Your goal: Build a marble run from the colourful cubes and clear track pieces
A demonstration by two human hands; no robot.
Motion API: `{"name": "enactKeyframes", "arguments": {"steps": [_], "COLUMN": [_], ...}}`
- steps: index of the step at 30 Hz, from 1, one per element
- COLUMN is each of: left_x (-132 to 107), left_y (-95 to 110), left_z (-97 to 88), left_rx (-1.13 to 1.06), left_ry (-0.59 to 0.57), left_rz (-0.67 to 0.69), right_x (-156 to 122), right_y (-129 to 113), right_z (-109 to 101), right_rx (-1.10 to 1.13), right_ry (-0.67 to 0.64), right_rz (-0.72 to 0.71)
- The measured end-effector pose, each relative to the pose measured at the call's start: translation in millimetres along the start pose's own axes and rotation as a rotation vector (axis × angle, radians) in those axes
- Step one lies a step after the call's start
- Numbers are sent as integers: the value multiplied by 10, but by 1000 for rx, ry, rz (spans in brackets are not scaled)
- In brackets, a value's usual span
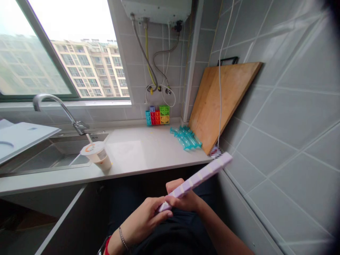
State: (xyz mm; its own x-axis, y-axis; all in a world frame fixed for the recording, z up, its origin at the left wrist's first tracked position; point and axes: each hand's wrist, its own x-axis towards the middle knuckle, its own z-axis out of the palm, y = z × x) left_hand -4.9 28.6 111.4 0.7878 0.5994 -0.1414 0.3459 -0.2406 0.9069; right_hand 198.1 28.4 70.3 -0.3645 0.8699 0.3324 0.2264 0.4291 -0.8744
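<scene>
Closest in, over the lap: left hand [145, 219], bracelet at the wrist, fingers curled round the near end of a lilac bar [198, 179]. Right hand [186, 199] is closed on the same end from the other side, thumb on top. The bar is long, marked off in pale segments, and slants up and away to the right. Its far tip hangs free, just short of the countertop [138, 152] corner and the tiled wall. The grip is all at one end, so the risk as I judge it is leverage: a twist could flex or part the bar at a segment line, or swing the tip into the counter edge or the white cable [219, 71] hanging there. On the counter, a lidded cup [97, 154] stands near the front edge beside the sink [50, 157]. Further back, teal pieces [187, 138] lie at the foot of a leaning wooden cutting board [223, 102]. Coloured blocks [158, 115] stand against the back wall, the faucet [57, 106] to the left, with a window beyond.
</scene>
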Motion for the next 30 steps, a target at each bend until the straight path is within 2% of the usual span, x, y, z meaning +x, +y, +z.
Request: {"name": "enactKeyframes", "arguments": {"steps": [3, 6, 10, 11, 13, 16, 17, 26, 30], "left_x": [-11, 4, 47, 58, 78, 97, 101, 106, 125], "left_y": [28, -29, -171, -202, -245, -265, -263, -196, -213], "left_z": [-33, -28, -23, -26, -31, -13, 2, 143, 158], "left_rx": [-99, -243, -461, -487, -468, -317, -281, -259, -332], "left_ry": [-152, -223, -416, -435, -347, -53, 2, 80, 57], "left_rz": [56, 14, -71, -91, -116, -50, -22, 6, -42], "right_x": [-33, -47, -47, -48, -50, -52, -51, -54, -85], "right_y": [65, 102, 94, 92, 100, 144, 159, 122, 137], "right_z": [-28, 11, 99, 117, 148, 179, 185, 175, 135], "right_rx": [189, 360, 525, 536, 514, 447, 440, 472, 412], "right_ry": [-176, -232, -316, -309, -197, 72, 118, 77, 49], "right_rz": [31, 35, 32, 44, 85, 137, 143, 178, 171]}}
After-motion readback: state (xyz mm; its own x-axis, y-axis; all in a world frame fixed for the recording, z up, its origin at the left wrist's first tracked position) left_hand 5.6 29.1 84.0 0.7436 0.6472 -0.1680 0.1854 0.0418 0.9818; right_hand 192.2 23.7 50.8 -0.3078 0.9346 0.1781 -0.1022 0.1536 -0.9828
